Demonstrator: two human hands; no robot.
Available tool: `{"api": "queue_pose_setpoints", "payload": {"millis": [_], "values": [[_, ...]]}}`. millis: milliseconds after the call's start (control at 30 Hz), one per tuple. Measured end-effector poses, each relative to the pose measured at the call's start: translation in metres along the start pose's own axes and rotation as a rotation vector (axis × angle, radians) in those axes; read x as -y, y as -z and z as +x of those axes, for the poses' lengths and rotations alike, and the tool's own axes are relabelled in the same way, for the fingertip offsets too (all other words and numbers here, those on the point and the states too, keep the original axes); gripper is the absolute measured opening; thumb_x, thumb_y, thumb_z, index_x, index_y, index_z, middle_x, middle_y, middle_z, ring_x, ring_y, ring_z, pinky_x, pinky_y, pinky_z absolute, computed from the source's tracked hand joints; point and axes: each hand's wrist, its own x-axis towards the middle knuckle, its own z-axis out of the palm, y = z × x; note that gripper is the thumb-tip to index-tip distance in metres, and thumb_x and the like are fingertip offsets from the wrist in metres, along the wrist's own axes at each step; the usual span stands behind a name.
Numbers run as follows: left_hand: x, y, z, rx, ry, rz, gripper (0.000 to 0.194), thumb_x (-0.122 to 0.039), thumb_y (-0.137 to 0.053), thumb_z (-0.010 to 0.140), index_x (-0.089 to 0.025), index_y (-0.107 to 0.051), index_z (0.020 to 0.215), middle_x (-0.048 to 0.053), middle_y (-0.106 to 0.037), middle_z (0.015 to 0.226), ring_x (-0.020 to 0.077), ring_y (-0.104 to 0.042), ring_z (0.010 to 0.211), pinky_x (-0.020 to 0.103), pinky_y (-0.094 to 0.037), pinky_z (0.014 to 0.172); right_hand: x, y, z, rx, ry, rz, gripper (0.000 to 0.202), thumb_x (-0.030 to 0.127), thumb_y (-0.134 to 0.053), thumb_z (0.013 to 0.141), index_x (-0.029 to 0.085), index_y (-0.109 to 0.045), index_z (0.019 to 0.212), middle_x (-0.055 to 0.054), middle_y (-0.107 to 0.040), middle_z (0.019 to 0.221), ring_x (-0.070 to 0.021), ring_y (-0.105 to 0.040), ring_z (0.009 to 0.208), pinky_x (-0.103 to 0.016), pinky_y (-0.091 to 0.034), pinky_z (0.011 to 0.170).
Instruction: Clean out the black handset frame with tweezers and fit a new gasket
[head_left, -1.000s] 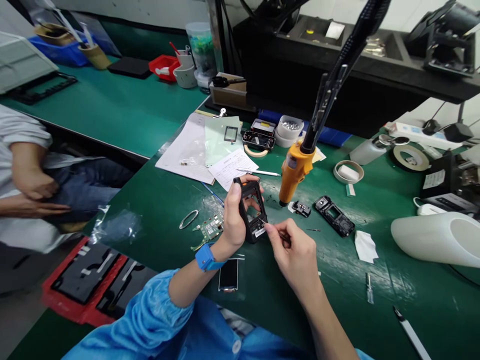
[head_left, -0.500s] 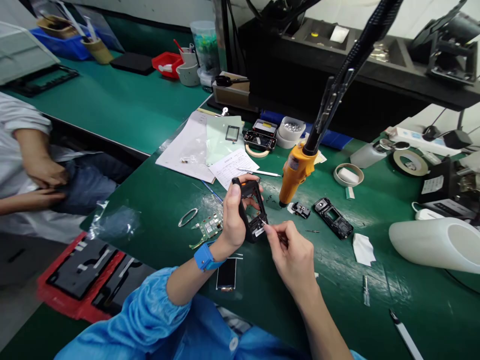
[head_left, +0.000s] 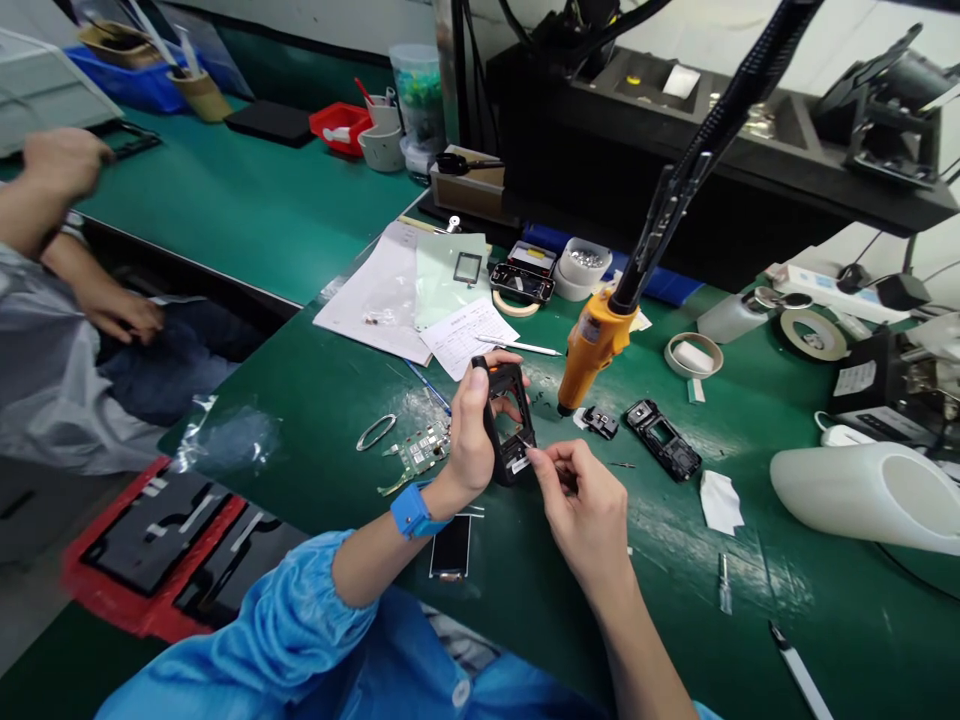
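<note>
My left hand (head_left: 469,435) grips a black phone frame (head_left: 510,425) with an orange top edge, holding it upright above the green mat (head_left: 322,400). My right hand (head_left: 585,505) pinches thin tweezers (head_left: 529,452) whose tip touches the lower part of the frame, by a white label. A blue band (head_left: 414,512) sits on my left wrist. A green circuit board (head_left: 418,452) lies just left of the frame, and a small display panel (head_left: 451,547) lies flat below my left wrist.
An orange electric screwdriver (head_left: 589,350) hangs on a black arm behind the frame. Black phone parts (head_left: 664,440), tape rolls (head_left: 691,353), papers (head_left: 409,290), a white lamp shade (head_left: 862,495) and small tools (head_left: 724,583) lie around. A co-worker's hand (head_left: 56,160) is raised at far left. Red trays (head_left: 169,545) sit below the table.
My hands and the frame have hardly moved. The co-worker at the left has raised one hand from the lap up toward the far bench. The view has shifted slightly.
</note>
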Motion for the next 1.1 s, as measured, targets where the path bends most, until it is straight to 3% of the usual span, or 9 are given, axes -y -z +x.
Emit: {"api": "queue_pose_setpoints", "payload": {"millis": [333, 567, 733, 933, 1100], "values": [[0.0007, -0.0005, -0.0024, 0.032, 0.008, 0.048, 0.055, -0.075, -0.056, 0.107, -0.023, -0.073, 0.116, 0.007, -0.074, 0.097, 0.0207, -0.070, 0.080, 0.029, -0.056, 0.061, -0.0057, 0.0016, -0.0020, 0.064, 0.033, -0.055, 0.042, 0.032, -0.050, 0.123, 0.025, -0.057, 0.082, 0.003, -0.063, 0.067, -0.0114, -0.061, 0.056, -0.025, -0.043, 0.059], [0.0017, 0.0003, 0.0006, -0.003, 0.019, 0.026, 0.055, -0.075, -0.056, 0.106, -0.023, -0.074, 0.114, 0.006, -0.072, 0.098, 0.0189, -0.068, 0.077, 0.028, -0.055, 0.060, -0.0007, 0.0027, -0.0026, 0.052, -0.021, 0.070, 0.019, 0.036, -0.063, 0.118, 0.023, -0.062, 0.105, 0.005, -0.068, 0.075, -0.0087, -0.057, 0.050, -0.021, -0.042, 0.050], [0.0017, 0.0009, 0.0008, 0.002, 0.025, 0.027, 0.055, -0.074, -0.056, 0.107, -0.023, -0.074, 0.115, 0.006, -0.072, 0.099, 0.0194, -0.069, 0.079, 0.028, -0.056, 0.062, -0.0018, 0.0038, -0.0001, 0.023, 0.079, -0.114, 0.027, 0.031, -0.054, 0.122, 0.022, -0.064, 0.099, -0.001, -0.074, 0.081, -0.0127, -0.069, 0.063, -0.025, -0.048, 0.062], [-0.0001, -0.0009, 0.0019, -0.031, 0.043, 0.011, 0.056, -0.074, -0.060, 0.104, -0.021, -0.074, 0.113, 0.006, -0.072, 0.097, 0.0177, -0.067, 0.076, 0.026, -0.055, 0.061, 0.0014, 0.0018, -0.0017, 0.024, -0.008, 0.021, 0.025, 0.044, -0.057, 0.122, 0.022, -0.066, 0.111, 0.003, -0.070, 0.076, -0.0108, -0.064, 0.054, -0.022, -0.048, 0.052], [0.0000, -0.0021, 0.0020, -0.022, 0.041, 0.030, 0.056, -0.075, -0.058, 0.104, -0.022, -0.073, 0.114, 0.007, -0.074, 0.096, 0.0199, -0.070, 0.078, 0.028, -0.056, 0.061, 0.0012, 0.0038, -0.0017, 0.039, 0.014, 0.025, 0.025, 0.036, -0.061, 0.120, 0.023, -0.065, 0.099, 0.003, -0.072, 0.075, -0.0097, -0.065, 0.054, -0.020, -0.050, 0.054]]}}
